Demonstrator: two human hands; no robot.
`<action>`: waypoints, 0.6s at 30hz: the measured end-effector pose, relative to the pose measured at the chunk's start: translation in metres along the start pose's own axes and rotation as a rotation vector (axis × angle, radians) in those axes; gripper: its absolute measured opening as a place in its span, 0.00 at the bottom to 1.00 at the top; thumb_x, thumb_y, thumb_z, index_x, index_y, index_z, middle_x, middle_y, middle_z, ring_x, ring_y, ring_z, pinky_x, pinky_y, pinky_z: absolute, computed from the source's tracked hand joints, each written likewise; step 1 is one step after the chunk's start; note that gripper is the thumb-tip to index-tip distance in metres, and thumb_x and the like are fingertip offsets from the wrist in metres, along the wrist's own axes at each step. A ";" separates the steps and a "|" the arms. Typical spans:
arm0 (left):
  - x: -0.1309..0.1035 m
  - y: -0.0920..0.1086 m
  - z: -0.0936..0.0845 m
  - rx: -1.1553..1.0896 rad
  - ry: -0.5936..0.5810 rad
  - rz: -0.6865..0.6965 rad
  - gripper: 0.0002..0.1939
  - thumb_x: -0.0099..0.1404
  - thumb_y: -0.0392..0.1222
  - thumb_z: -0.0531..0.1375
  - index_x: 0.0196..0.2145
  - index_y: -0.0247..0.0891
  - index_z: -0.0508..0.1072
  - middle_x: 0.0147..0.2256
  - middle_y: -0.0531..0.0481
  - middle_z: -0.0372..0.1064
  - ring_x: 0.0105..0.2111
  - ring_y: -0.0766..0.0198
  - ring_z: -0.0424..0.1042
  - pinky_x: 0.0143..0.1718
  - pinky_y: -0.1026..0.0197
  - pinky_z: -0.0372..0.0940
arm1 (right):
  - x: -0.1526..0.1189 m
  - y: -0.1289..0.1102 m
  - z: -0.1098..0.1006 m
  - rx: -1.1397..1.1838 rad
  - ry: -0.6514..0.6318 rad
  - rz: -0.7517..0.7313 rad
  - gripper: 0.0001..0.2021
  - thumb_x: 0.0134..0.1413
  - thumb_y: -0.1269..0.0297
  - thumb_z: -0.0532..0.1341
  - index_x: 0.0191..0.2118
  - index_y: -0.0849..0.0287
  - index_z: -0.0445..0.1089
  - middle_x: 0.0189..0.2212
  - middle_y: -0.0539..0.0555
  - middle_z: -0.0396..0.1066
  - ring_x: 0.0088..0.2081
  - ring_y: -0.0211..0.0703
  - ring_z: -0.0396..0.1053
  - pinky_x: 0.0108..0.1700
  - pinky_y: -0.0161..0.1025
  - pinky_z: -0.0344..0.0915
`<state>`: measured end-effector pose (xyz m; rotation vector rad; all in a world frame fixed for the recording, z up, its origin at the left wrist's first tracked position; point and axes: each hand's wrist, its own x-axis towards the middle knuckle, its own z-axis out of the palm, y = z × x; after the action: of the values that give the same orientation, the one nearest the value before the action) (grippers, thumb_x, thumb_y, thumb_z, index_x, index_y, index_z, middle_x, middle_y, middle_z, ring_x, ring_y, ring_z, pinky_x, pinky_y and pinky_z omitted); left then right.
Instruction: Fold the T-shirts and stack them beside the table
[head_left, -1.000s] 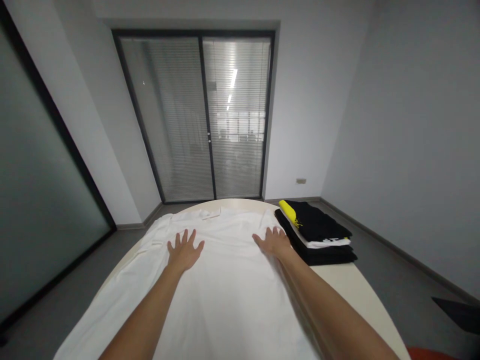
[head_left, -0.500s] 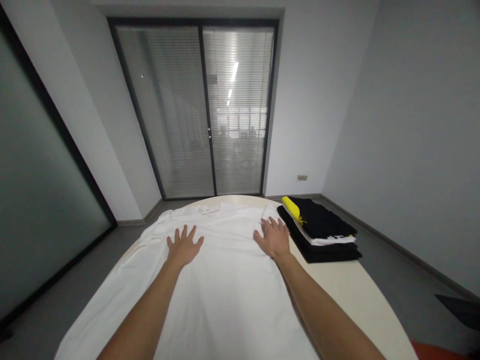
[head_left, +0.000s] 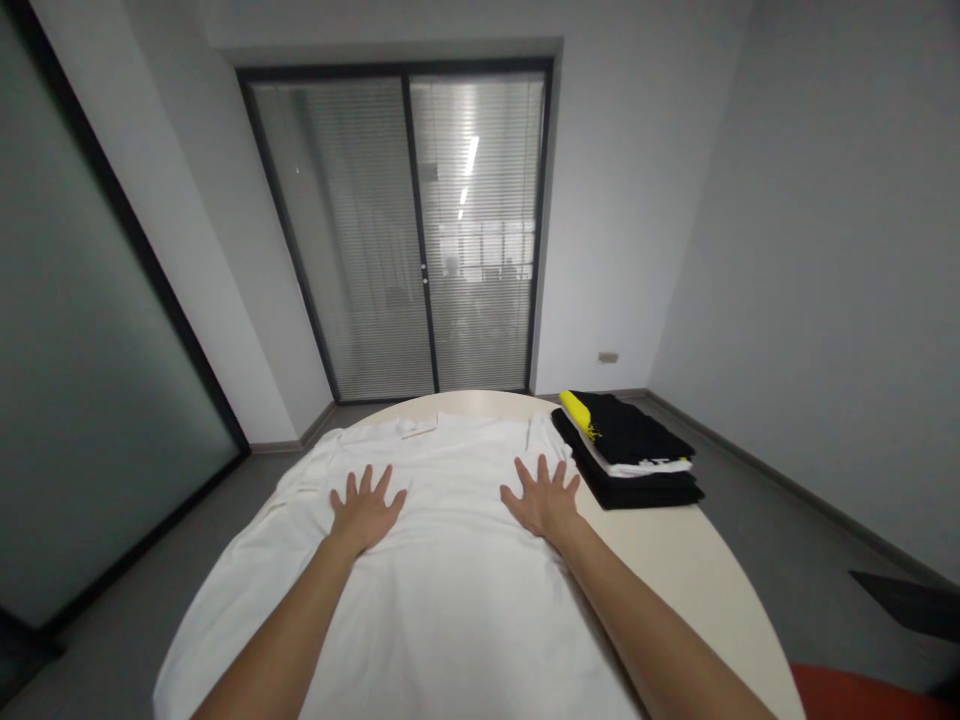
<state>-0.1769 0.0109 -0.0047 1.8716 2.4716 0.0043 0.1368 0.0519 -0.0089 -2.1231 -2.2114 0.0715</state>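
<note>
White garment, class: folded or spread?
Spread: the white garment lies wide across the table, left hand and right hand splayed on it.

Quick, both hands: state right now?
Left hand: open, fingers spread, palm down on the white garment, holding nothing.
Right hand: open, fingers spread, also flat on it, holding nothing.

Your view is dim and grey. Bright streaks (head_left: 472, 155) glare in the right door panel (head_left: 487, 330); shadow edges your right forearm (head_left: 645, 630) against the white cloth (head_left: 465, 610). Verticals lean outward; detail is soft.

Head-worn view; forward, down over shirt (head_left: 457, 560)
</note>
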 end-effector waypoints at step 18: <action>-0.007 0.058 0.004 -0.077 0.114 0.227 0.32 0.69 0.50 0.49 0.68 0.45 0.56 0.71 0.46 0.44 0.69 0.34 0.42 0.65 0.32 0.42 | 0.004 -0.017 -0.039 -0.059 0.015 -0.287 0.36 0.56 0.51 0.56 0.67 0.65 0.59 0.71 0.66 0.42 0.71 0.66 0.38 0.68 0.65 0.32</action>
<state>-0.1190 0.0202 -0.0074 2.1624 2.2737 0.2162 0.1234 0.0544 0.0315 -1.8011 -2.5110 -0.0267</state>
